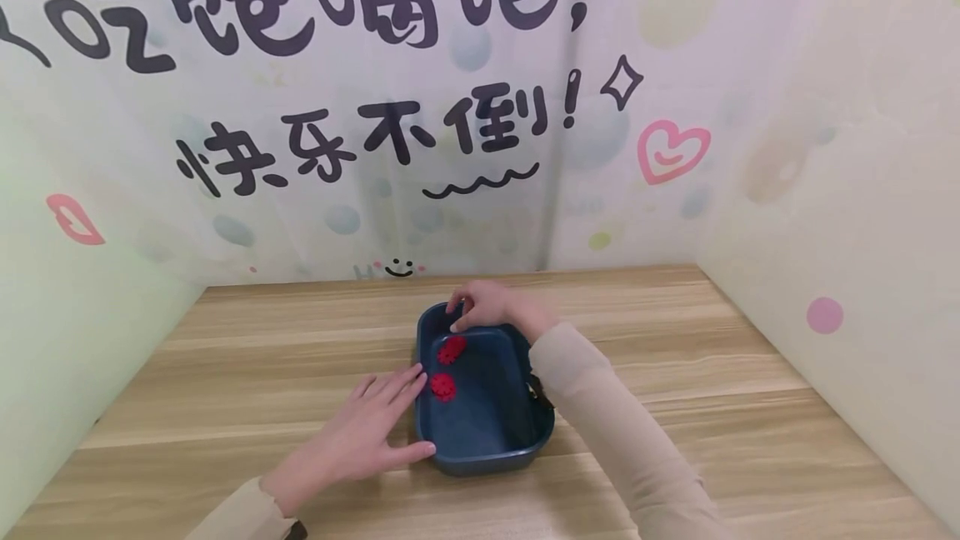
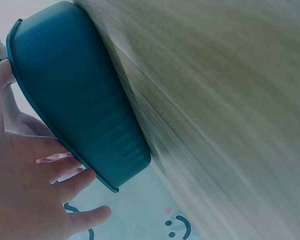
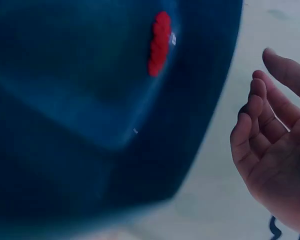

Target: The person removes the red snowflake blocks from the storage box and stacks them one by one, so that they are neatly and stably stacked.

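A dark blue rectangular basin (image 1: 480, 419) with rounded corners stands on the wooden table. Inside it, along the left side, lie two red round pieces with scalloped edges, a nearer one (image 1: 443, 387) and a farther one (image 1: 452, 350); their kind is unclear. My left hand (image 1: 363, 432) touches the basin's left rim with spread, fairly straight fingers, also visible in the left wrist view against the basin's outer wall (image 2: 75, 95). Over the far end of the basin is my right hand (image 1: 491, 305). Its fingers are loosely bent with nothing between them in the right wrist view.
The wood-grain table (image 1: 300, 348) extends around the basin on all sides. Behind it hangs a white printed sheet (image 1: 360, 223) with black writing, and pale side walls (image 1: 847, 215) border the table. A dark object (image 1: 538, 392) shows by the right forearm.
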The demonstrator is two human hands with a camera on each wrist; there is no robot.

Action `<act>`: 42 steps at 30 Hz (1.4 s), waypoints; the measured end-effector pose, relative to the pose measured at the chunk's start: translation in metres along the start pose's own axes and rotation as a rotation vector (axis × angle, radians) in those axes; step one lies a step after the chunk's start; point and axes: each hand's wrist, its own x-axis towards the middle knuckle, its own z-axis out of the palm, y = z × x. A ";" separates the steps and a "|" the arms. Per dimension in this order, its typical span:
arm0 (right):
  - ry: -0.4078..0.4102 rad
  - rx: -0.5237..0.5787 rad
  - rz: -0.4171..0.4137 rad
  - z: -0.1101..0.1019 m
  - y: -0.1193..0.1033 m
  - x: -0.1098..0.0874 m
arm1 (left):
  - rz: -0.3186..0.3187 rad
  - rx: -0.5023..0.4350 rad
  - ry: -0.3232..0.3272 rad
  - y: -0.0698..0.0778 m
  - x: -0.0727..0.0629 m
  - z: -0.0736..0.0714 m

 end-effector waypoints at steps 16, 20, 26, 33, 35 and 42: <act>-0.059 0.035 0.068 0.048 0.016 0.018 | -0.004 -0.006 -0.002 -0.001 0.000 0.001; -0.060 0.035 0.096 0.055 0.018 0.019 | -0.012 -0.005 -0.012 -0.001 0.000 0.000; -0.048 0.009 0.109 0.062 0.022 0.020 | -0.018 -0.015 -0.016 0.000 -0.001 -0.001; -0.050 -0.026 0.106 0.064 0.022 0.020 | -0.021 -0.027 -0.022 0.001 0.000 -0.002; -0.054 -0.032 0.110 0.064 0.021 0.020 | -0.024 -0.030 -0.026 0.001 0.000 -0.002; -0.056 -0.047 0.114 0.066 0.020 0.021 | -0.030 -0.027 -0.033 0.001 0.000 -0.003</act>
